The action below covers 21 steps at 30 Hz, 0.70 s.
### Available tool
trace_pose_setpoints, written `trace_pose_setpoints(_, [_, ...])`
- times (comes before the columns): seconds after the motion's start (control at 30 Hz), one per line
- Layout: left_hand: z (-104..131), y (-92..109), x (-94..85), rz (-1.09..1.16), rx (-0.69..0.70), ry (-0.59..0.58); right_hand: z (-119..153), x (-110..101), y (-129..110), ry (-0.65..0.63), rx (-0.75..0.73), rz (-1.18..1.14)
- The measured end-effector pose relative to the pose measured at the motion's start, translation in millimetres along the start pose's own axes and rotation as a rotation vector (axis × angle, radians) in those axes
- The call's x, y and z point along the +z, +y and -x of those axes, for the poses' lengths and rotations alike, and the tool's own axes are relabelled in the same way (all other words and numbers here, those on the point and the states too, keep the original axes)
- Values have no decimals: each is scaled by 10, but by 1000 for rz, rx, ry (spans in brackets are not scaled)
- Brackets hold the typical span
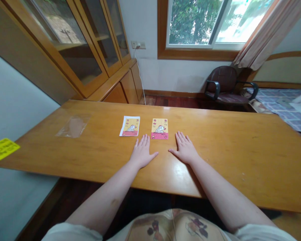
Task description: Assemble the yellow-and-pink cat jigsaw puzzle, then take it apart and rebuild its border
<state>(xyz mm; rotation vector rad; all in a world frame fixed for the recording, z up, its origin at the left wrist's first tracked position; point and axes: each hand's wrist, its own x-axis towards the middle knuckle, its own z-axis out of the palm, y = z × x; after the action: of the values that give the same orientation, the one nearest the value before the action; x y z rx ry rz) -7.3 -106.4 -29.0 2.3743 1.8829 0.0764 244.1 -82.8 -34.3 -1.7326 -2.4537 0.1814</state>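
Observation:
Flat on the wooden table lies my left hand [141,152], its thumb stretched out and nothing in it. My right hand [184,148] rests palm down to the right, thumb pointing inward, also holding nothing. Just beyond and between them is a yellow and pink card [160,129] with a white cartoon animal on it. To its left, past my left fingertips, sits a white-edged picture sheet [130,126] with a similar picture, slightly tilted. Neither hand visibly grips the card or the sheet.
A clear plastic bag [74,126] lies on the left of the table [230,150]. Behind stand a glass-fronted cabinet [90,67] and an armchair [223,83], with a bed [286,100] at the right. A yellow label [3,150] shows at the left edge.

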Motion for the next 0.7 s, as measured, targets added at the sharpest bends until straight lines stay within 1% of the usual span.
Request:
trace_pose_setpoints(0.27, [4, 10, 12, -12, -1, 3, -9, 12, -3, -28, 2, 50])
trace_pose_setpoints(0.47, [5, 14, 10, 33, -1, 12, -6, -8, -11, -28, 10, 4])
trace_pose_setpoints(0.6, [-5, -26, -31, 207, -17, -7, -66, -98, 0, -24, 55, -121])
trace_pose_setpoints(0.7, [-56, -59, -77, 455, -103, 3, -173, -179, -6, 24, 156, -341])
